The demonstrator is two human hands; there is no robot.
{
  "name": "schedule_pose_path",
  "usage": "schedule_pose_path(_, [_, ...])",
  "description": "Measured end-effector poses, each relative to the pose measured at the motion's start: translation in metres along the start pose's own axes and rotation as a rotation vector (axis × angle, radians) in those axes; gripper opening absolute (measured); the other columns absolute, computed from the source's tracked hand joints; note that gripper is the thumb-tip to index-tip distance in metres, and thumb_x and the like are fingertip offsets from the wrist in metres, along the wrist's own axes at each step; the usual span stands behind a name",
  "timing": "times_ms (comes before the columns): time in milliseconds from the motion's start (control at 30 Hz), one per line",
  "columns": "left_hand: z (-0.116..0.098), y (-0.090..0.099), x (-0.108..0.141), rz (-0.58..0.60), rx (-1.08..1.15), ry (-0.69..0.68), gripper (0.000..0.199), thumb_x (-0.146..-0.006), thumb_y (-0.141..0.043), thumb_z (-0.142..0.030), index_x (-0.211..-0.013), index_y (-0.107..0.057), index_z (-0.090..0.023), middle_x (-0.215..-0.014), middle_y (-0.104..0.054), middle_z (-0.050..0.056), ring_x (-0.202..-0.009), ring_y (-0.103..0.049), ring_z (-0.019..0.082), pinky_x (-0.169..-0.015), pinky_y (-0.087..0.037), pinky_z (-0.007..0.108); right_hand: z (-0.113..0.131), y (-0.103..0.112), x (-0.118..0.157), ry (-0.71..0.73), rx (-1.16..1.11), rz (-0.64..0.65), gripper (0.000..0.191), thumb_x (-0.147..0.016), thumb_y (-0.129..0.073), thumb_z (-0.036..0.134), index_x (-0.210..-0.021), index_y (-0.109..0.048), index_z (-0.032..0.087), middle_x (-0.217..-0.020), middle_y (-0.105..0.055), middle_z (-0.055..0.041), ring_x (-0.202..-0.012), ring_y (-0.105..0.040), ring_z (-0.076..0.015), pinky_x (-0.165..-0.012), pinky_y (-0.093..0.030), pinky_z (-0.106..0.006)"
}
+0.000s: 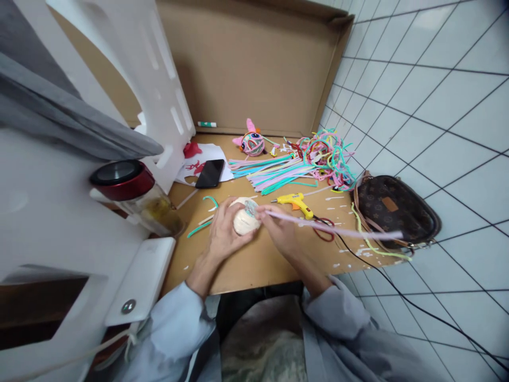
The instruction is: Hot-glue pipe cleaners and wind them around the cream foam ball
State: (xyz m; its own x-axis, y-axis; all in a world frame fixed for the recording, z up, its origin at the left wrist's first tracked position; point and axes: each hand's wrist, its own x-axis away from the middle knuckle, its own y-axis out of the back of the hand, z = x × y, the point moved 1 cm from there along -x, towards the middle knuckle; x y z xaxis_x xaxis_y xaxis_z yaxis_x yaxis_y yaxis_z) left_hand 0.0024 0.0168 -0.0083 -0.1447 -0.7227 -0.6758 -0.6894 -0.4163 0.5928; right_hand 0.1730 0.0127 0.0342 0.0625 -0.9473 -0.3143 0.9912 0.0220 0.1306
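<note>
My left hand (221, 232) is wrapped around a cream-coloured ball (242, 224), which has a pale blue-green patch on its upper right. My right hand (280, 232) pinches one end of a lilac pipe cleaner (342, 229), holding that end at the patch. The rest of the pipe cleaner sticks out to the right over the table. Whether its tip touches the ball is hard to tell. Just beyond my right hand lies a yellow glue gun (296, 202) with an orange trigger. Short green pipe cleaner pieces (199, 229) lie left of my left hand.
Bundled pipe cleaners (274, 175) and a tangled heap (326, 156) lie behind, near a pink-eared ball figure (252, 143). A phone (210, 173) rests on paper. Red-handled scissors (324, 231), a black cable (374, 265) and a brown bag (393, 207) are right; a lidded bottle (139, 196) stands left.
</note>
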Motion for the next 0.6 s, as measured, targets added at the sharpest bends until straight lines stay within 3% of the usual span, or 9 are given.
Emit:
schedule_pose_path(100, [-0.001, 0.001, -0.001, 0.016, 0.002, -0.009, 0.059, -0.075, -0.077, -0.039, -0.125, -0.051, -0.022, -0.138, -0.054, 0.016, -0.128, -0.057, 0.033, -0.106, -0.05, 0.05, -0.019, 0.035, 0.041, 0.128, 0.256, 0.029, 0.017, -0.091, -0.057, 0.031, -0.094, -0.074, 0.03, -0.09, -0.078, -0.0032, -0.085, -0.074, -0.0217, -0.079, -0.062, -0.038])
schedule_pose_path(267, [0.001, 0.002, -0.001, 0.025, 0.005, -0.006, 0.058, -0.076, -0.077, -0.042, -0.124, -0.051, -0.023, -0.138, -0.053, 0.015, -0.128, -0.056, 0.034, -0.107, -0.049, 0.05, -0.043, 0.086, 0.085, 0.227, 0.521, -0.095, 0.023, -0.093, -0.056, 0.028, -0.105, -0.076, 0.032, -0.097, -0.08, -0.007, -0.089, -0.076, -0.0259, -0.082, -0.064, -0.046])
schedule_pose_path(433, [0.003, 0.002, -0.001, 0.021, -0.006, -0.014, 0.059, -0.076, -0.076, -0.044, -0.124, -0.051, -0.023, -0.136, -0.053, 0.015, -0.126, -0.057, 0.033, -0.106, -0.05, 0.049, -0.048, 0.111, 0.087, 0.216, 0.661, -0.169, 0.027, -0.096, -0.052, 0.026, -0.11, -0.075, 0.03, -0.102, -0.08, -0.0084, -0.093, -0.076, -0.0263, -0.085, -0.063, -0.047])
schedule_pose_path(600, [0.003, 0.003, -0.001, 0.011, -0.021, -0.029, 0.059, -0.077, -0.075, -0.044, -0.125, -0.049, -0.023, -0.135, -0.052, 0.014, -0.127, -0.056, 0.033, -0.106, -0.05, 0.048, -0.054, 0.113, 0.067, 0.248, 0.703, -0.052, 0.033, -0.097, -0.048, 0.021, -0.117, -0.074, 0.025, -0.114, -0.078, -0.0102, -0.104, -0.074, -0.026, -0.094, -0.059, -0.046])
